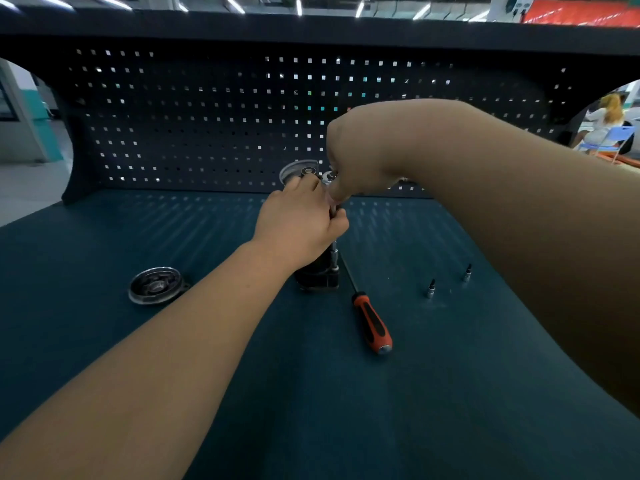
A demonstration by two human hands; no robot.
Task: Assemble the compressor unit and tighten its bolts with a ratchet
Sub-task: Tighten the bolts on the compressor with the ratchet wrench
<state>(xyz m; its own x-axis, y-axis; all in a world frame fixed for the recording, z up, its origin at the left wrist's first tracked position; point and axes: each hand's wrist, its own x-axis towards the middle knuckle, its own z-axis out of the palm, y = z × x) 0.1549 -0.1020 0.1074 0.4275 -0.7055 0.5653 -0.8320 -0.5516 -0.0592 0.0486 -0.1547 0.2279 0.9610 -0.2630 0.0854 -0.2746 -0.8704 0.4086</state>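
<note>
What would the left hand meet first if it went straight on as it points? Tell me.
Probably the round silver part just ahead of the left hand, with the pegboard behind it. Depth is unclear.

a workshop bench inside a large industrial hall.

a dark blue-green workbench top [450,375] is backed by a black pegboard [207,126] full of small square holes, with a dark shelf [311,32] overhead. tools and machine parts lie on it: an orange and black screwdriver [372,322], two small socket bits [430,289] standing upright, a round metal cover [156,285], and a dark compressor unit [317,275] with a ratchet [328,175] on top. above the shelf, long strip lights [235,4] hang from a high ceiling. past the right end of the bench, a person [604,123] sits on a blue chair [620,136] on an open floor.
</note>
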